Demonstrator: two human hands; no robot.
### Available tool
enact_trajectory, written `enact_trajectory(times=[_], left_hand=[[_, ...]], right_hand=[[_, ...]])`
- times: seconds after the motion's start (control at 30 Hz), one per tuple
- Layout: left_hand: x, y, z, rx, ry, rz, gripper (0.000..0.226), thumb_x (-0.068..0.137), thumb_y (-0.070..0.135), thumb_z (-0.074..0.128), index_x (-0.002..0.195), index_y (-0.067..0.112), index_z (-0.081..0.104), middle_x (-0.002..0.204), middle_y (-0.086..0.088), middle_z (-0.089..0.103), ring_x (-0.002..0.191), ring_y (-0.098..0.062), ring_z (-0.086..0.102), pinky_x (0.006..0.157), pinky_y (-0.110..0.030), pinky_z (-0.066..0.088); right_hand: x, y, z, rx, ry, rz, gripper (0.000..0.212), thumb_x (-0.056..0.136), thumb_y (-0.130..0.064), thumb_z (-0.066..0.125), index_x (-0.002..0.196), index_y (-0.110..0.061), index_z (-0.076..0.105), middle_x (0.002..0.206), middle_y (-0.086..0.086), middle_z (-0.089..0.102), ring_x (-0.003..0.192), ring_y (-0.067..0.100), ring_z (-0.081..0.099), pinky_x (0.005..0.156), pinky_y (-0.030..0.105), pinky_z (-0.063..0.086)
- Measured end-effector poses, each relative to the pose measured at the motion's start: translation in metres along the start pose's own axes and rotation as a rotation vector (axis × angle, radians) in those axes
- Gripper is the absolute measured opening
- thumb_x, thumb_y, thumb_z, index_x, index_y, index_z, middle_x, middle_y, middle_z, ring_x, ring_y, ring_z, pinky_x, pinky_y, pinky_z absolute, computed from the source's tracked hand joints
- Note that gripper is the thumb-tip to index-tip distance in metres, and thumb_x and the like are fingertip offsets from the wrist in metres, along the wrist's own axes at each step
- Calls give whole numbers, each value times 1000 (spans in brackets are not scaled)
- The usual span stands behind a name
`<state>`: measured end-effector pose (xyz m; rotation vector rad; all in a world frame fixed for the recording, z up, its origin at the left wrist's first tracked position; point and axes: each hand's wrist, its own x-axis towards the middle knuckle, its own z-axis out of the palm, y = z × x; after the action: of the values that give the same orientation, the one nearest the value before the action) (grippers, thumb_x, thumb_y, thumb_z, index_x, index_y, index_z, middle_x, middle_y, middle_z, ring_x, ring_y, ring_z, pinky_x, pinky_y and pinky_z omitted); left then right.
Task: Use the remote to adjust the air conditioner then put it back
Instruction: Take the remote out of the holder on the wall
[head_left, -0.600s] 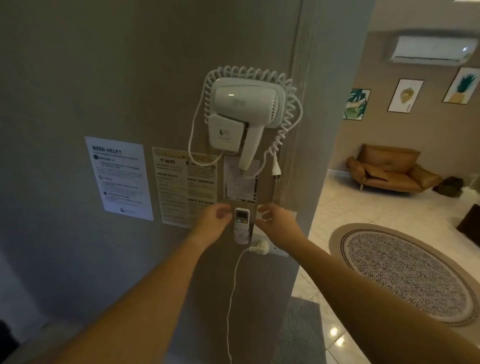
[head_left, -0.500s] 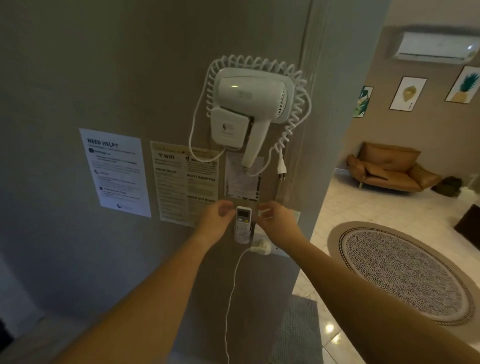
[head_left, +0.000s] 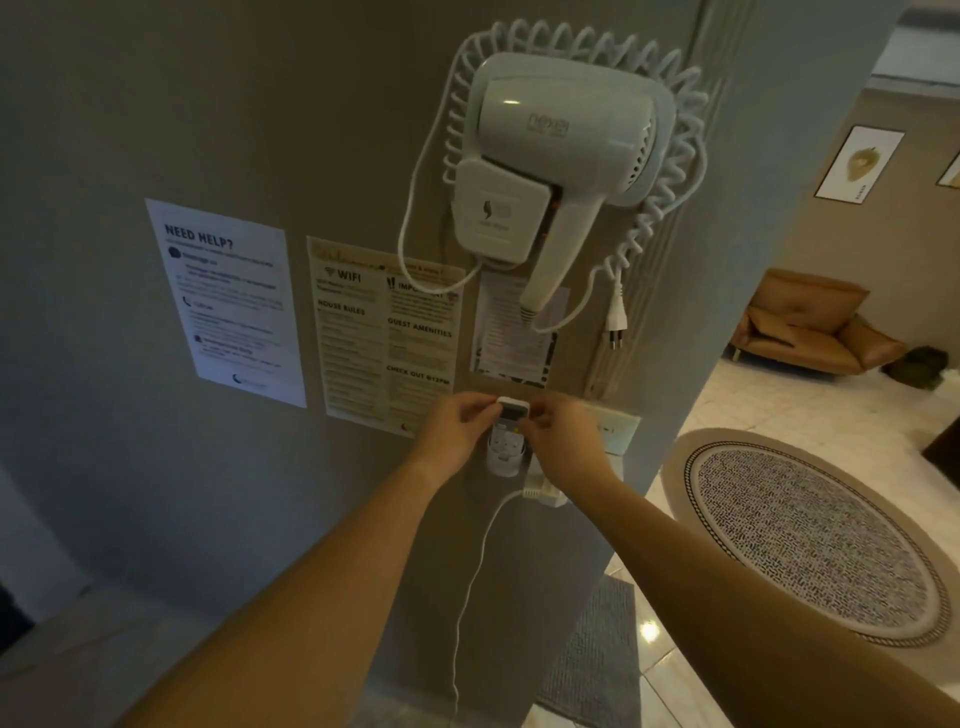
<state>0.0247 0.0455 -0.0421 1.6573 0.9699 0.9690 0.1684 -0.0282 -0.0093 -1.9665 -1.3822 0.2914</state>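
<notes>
1. "NEED HELP?" notice (head_left: 226, 304) on the grey wall (head_left: 130, 130), far left of the group. Heading legible; body text too blurred to read.
2. House-rules sheet (head_left: 379, 332) just right of it. "WIFI" and "HOUSE RULES" readable, small print not. Its lower right corner is covered by the left hand.
3. Left hand (head_left: 454, 434): fingers curled in, thumb and fingertips pinching the upper left edge of the remote. Palm side hidden from the camera.
4. Remote (head_left: 511, 423): white, upright, seated in a white wall holder (head_left: 506, 462) below the small printed sheet (head_left: 514, 332). Only its top, display and some buttons show; the lower end is inside the holder, the sides are behind fingers.
5. Right hand (head_left: 563, 441): fingers bent, pinching the remote's upper right edge. Fingertip contact partly masked by the knuckles.
6. Hair dryer (head_left: 550, 156) on its wall mount above, coiled cord looped round it, plug (head_left: 615, 317) dangling loose.
7. White adapter (head_left: 543, 493) under the right wrist, partly hidden; its cable (head_left: 467, 597) drops out of frame.
8. Round rug (head_left: 810, 535) far right, cut by the frame edge.
</notes>
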Motion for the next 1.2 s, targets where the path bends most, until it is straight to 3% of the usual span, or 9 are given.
enact_trajectory(times=[0.3, 0.43, 0.5, 0.57, 0.7, 0.8, 0.87, 1.03, 1.2], left_hand=[[5, 5, 0, -33, 25, 77, 14, 102, 21, 67, 110, 23, 77, 102, 10, 78, 99, -4, 72, 91, -27, 56], [7, 19, -3, -112, 71, 127, 17, 102, 21, 66, 116, 17, 75, 108, 7, 78, 102, 0, 72, 90, -22, 55], [7, 27, -4, -162, 93, 128, 14, 102, 23, 67, 114, 21, 75, 108, 5, 78, 101, -3, 74, 90, -27, 58], [6, 34, -4, -213, 105, 109, 9, 100, 28, 69, 106, 29, 75, 105, 4, 80, 101, -12, 76, 91, -42, 63], [-5, 46, -5, -227, 123, 72, 8, 100, 33, 69, 101, 30, 75, 101, 2, 80, 96, -17, 78, 83, -52, 66], [-16, 54, -4, -257, 148, 22, 14, 101, 35, 67, 107, 24, 74, 103, 1, 80, 95, -21, 79, 74, -52, 68], [-26, 60, -3, -282, 154, -5, 17, 102, 32, 66, 110, 19, 73, 102, 1, 79, 93, -21, 79, 66, -45, 68], [-44, 66, 2, -292, 70, -40, 12, 103, 26, 66, 111, 22, 74, 106, 1, 80, 89, -13, 80, 64, -38, 68], [-63, 70, 12, -330, -39, -121, 17, 101, 18, 68, 116, 21, 75, 114, -2, 80, 106, -23, 77, 82, -45, 67]], right_hand=[[4, -3, -3, 67, 44, -9, 18, 102, -16, 63, 115, -13, 75, 99, 5, 79, 90, 21, 75, 86, 37, 61], [10, -13, -16, 146, 72, -54, 21, 103, -15, 63, 121, -11, 73, 104, 5, 78, 95, 19, 73, 88, 33, 60], [11, -18, -24, 190, 84, -63, 23, 103, -17, 64, 123, -12, 72, 107, 2, 76, 97, 17, 72, 89, 31, 59], [9, -20, -29, 240, 76, -77, 24, 103, -20, 64, 125, -13, 71, 106, -3, 74, 96, 12, 70, 89, 30, 58], [-1, -20, -35, 350, 26, -91, 23, 104, -22, 62, 125, -19, 69, 98, -11, 72, 91, 9, 71, 81, 38, 65], [-14, -16, -40, 411, -108, -73, 29, 107, -19, 57, 136, -22, 63, 100, -13, 70, 88, 4, 70, 61, 21, 63], [-24, -11, -44, 429, -173, -54, 33, 107, -17, 56, 139, -23, 61, 102, -11, 70, 89, 3, 69, 57, 17, 61], [-40, -4, -56, 470, -190, 1, 36, 106, -18, 59, 142, -20, 60, 124, 8, 73, 114, 29, 72, 76, 38, 67], [-59, 4, -75, 498, -186, 32, 33, 106, -16, 59, 139, -16, 62, 127, 11, 73, 112, 31, 72, 77, 45, 65]])
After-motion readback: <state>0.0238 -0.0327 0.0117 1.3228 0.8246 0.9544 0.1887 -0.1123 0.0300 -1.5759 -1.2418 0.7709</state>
